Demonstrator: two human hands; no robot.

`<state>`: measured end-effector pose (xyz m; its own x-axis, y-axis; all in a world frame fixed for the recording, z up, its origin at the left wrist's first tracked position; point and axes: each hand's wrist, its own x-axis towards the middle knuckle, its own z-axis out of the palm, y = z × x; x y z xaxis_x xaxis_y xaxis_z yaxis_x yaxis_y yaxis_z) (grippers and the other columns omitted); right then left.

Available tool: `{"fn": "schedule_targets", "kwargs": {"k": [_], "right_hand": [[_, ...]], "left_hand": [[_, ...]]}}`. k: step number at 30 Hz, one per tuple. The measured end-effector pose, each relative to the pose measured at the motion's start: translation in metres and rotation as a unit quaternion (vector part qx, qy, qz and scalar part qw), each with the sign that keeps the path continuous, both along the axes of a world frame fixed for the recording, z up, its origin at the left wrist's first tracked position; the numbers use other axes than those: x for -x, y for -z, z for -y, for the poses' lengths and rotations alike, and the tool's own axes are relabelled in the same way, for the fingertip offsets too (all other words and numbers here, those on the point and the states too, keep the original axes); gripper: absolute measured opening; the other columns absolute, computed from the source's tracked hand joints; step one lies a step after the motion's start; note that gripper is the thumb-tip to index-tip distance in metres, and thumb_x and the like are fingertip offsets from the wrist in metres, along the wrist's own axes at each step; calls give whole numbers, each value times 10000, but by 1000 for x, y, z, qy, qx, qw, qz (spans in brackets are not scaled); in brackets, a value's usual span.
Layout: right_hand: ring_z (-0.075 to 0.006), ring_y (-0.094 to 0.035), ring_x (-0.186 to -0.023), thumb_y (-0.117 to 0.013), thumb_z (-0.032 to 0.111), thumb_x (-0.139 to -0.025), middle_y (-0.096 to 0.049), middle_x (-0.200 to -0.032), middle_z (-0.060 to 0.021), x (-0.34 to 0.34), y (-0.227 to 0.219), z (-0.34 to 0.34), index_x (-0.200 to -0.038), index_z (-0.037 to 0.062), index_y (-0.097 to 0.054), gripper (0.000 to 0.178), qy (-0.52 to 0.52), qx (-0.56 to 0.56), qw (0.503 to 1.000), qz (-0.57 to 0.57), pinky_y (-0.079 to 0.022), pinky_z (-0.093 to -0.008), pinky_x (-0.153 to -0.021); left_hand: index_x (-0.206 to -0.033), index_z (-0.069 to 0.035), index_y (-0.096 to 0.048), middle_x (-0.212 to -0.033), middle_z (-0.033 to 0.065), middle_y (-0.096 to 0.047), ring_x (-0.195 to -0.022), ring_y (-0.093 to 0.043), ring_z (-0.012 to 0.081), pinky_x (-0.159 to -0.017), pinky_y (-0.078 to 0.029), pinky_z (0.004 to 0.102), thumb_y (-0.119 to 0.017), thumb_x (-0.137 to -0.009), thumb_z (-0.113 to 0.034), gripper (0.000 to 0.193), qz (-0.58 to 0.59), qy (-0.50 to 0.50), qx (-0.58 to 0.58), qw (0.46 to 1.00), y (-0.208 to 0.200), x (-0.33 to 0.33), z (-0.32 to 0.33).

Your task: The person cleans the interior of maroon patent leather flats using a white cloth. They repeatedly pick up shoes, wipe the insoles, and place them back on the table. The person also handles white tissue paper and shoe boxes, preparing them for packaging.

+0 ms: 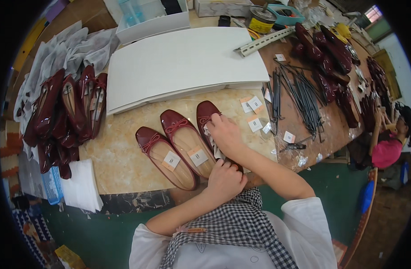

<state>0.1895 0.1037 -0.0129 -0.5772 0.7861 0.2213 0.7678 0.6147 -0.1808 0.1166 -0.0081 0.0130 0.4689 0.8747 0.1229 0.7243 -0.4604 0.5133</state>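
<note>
Three dark red patent ballet flats with bows lie side by side, toes pointing away from me. The left flat [145, 140] and the middle flat [173, 120] each carry a white-and-orange label [198, 157] on the insole. On the right flat [205, 109] both my hands are at work. My left hand [224, 180] is closed round its heel end. My right hand [225, 133] bends over its opening, fingers pinched on a pale crumpled cloth or paper [208, 132]. Much of this flat is hidden beneath my hands.
A stack of white board [183, 62] lies beyond the flats. Heaps of dark red shoes stand at left [62, 110] and far right [326, 54]. Thin black rods [299, 98] and loose labels [255, 123] lie to the right. A person in pink [387, 150] works at right.
</note>
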Motion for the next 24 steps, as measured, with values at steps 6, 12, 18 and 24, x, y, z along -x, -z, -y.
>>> {"fn": "schedule_targets", "kwargs": {"k": [6, 12, 18, 24], "right_hand": [[-312, -576, -840, -685, 157, -742, -518, -918, -156, -37, -8, -11, -1261, 24, -514, 563, 29, 248, 951, -185, -489, -367, -720], [-303, -565, -739, -700, 139, -742, -526, -906, -118, 2, 11, -23, -1279, 56, -509, 576, 128, 125, 964, -196, -469, -374, -667], [-213, -545, -715, -680, 59, -763, -564, -941, -95, -53, -25, 9, -1223, 40, -558, 476, 128, 255, 918, -277, -469, -299, -672], [-123, -532, -744, -647, 10, -797, -574, -970, -74, -68, -41, 38, -1219, 40, -578, 428, 125, 272, 883, -361, -455, -243, -663]], "left_hand": [[-566, -53, -642, -654, 70, -600, -677, -570, 200, -701, -385, 333, -586, -784, -242, 294, -6, 2, 6, 1000, 0, 2, 0], [-557, -73, -641, -587, 71, -579, -623, -562, 204, -703, -385, 334, -569, -807, -300, 346, -7, 50, -16, 999, -2, 8, -5], [-1282, -191, -520, -1370, 231, -402, -1304, -330, 370, -1062, -181, 606, -540, -818, -529, 574, -211, -139, -294, 922, -39, 106, -202], [-1313, -193, -489, -1202, 203, -517, -1180, -435, 384, -969, -329, 588, -584, -840, -392, 522, -155, -305, -147, 928, 2, 167, -244]]}}
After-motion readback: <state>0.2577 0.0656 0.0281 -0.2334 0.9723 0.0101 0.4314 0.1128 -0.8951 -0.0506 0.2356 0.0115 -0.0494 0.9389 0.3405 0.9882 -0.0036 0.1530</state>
